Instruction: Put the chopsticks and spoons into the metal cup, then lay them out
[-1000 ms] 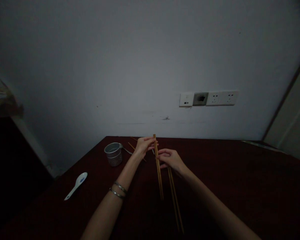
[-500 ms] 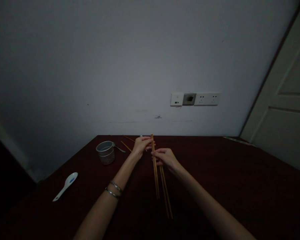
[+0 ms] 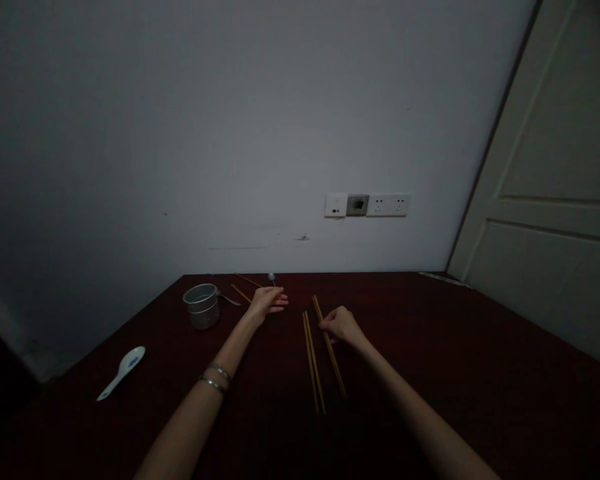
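My right hand (image 3: 344, 325) pinches a pair of wooden chopsticks (image 3: 337, 365) near their upper part; the two sticks lie close together and slant toward me. Just left of them, another pair of chopsticks (image 3: 313, 363) rests on the dark red table (image 3: 410, 373), side by side. My left hand (image 3: 267, 303) holds nothing, its fingers apart, hovering over the back left of the table. Beneath and behind it lie loose chopsticks (image 3: 241, 293) and a small metal spoon (image 3: 272, 277), partly hidden by the hand.
A metal cup (image 3: 203, 307) stands at the left, with a metal utensil (image 3: 229, 300) beside it. Nearer me on the left lies a white soup spoon (image 3: 125, 370). A thin strip (image 3: 445, 279) lies at the back right. The wall with sockets (image 3: 367, 205) bounds the table behind.
My left hand has left the chopsticks and moved left. The right hand now grips a pair to the right of another pair lying on the table. The view has shifted slightly right.
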The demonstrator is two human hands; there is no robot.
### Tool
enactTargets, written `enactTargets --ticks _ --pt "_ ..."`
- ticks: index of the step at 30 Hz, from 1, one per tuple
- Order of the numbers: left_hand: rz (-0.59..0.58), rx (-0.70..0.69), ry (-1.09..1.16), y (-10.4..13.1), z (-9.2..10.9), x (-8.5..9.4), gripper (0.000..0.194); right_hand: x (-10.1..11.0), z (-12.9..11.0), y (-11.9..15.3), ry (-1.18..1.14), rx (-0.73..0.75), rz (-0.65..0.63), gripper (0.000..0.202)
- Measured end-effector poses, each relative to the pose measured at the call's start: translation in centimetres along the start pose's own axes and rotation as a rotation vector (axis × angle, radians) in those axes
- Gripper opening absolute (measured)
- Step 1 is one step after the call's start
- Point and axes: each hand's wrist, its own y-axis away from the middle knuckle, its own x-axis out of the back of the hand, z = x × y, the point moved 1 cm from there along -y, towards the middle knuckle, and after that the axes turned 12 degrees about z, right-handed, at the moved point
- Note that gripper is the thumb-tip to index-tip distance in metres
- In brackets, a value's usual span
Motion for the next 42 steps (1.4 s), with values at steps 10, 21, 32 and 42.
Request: enactTargets --ticks 10,21,32,42 --pt "-0.037 0.036 -0.035 0.4 -0.8 0.3 0.022 -0.4 -0.8 1.4 0.391 0.143 0.006 0.008" --pt "-0.053 0.092 -0.057 0.8 -1.1 0.4 0.023 -0.2 -0.4 2.0 0.538 0.298 0.039 0.024" --pt "-0.080 0.096 -0.089 0.7 -1.3 0.4 0.026 -0.1 0.0 2.6 0.536 0.379 0.076 0.021" --pt "-0.086 0.107 -0.107 0.5 -1.7 0.7 0.023 0.2 -0.2 3.0 0.550 0.351 0.066 0.023"
